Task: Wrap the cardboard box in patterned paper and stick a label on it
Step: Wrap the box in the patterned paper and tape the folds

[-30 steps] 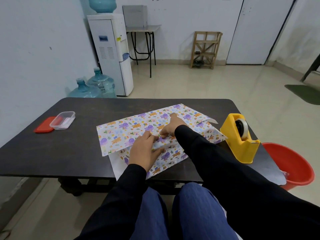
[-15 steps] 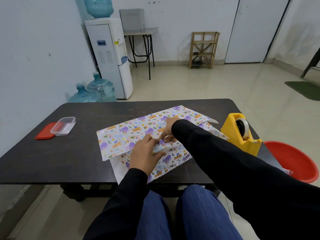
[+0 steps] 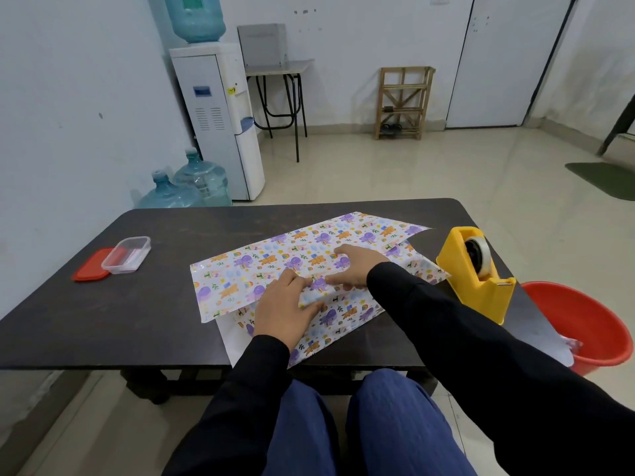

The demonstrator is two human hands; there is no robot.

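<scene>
A sheet of patterned paper (image 3: 275, 266) with purple and orange animals lies folded over on the dark table (image 3: 144, 314). The cardboard box is hidden under it. My left hand (image 3: 283, 309) pinches the near flap of the paper at the middle seam. My right hand (image 3: 354, 266) presses flat on the far flap just beyond that seam, fingers pointing left. The two hands almost touch. A white underside of the paper shows at the near left corner (image 3: 228, 333).
A yellow tape dispenser (image 3: 477, 273) stands at the table's right end. A clear plastic container (image 3: 126, 254) and its red lid (image 3: 91, 269) lie at the left. A red bucket (image 3: 580, 324) sits on the floor to the right. A water dispenser and bottles stand behind.
My right hand has drawn back from the far flap's edge toward the middle seam and now lies flat there. My left hand stays on the near flap. The camera has tilted slightly.
</scene>
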